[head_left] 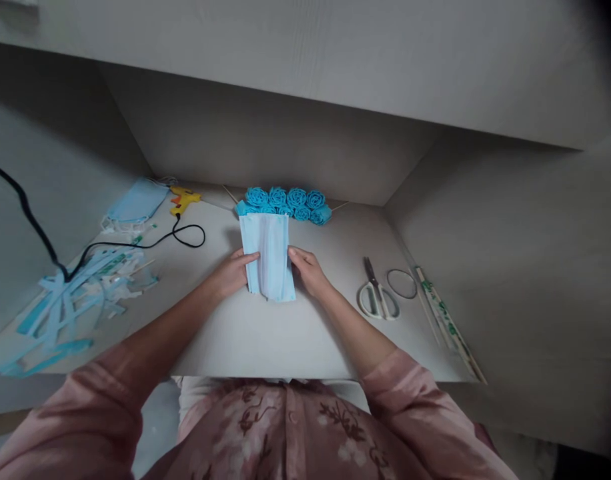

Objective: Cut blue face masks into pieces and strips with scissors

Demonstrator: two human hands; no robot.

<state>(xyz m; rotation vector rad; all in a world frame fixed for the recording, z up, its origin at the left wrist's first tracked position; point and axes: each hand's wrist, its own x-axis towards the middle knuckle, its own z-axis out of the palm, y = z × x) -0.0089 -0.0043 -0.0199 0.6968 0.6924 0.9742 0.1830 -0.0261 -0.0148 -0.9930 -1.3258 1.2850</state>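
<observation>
A light-blue face mask [270, 260] is held up by its long sides above the table, its pleats partly opened and a paler fold down the middle. My left hand [234, 272] pinches its left edge, thumb on the front. On the opposite edge, my right hand [308, 270] grips with the thumb at the side; its other fingers are mostly behind the sheet. Just beyond the mask lies a double row of bright blue rolled flowers [296, 199], with thin sticks poking out at both ends. The mask's top covers part of the front row.
To the right lie white-handled scissors [378, 300], a thin ring [401, 284] and several sticks with green-printed wrapping [448, 320]. At left are a yellow glue gun [184, 199] with a black cord [110, 245], stacked masks [138, 200] and cut strips [60, 307]. Panels enclose the table.
</observation>
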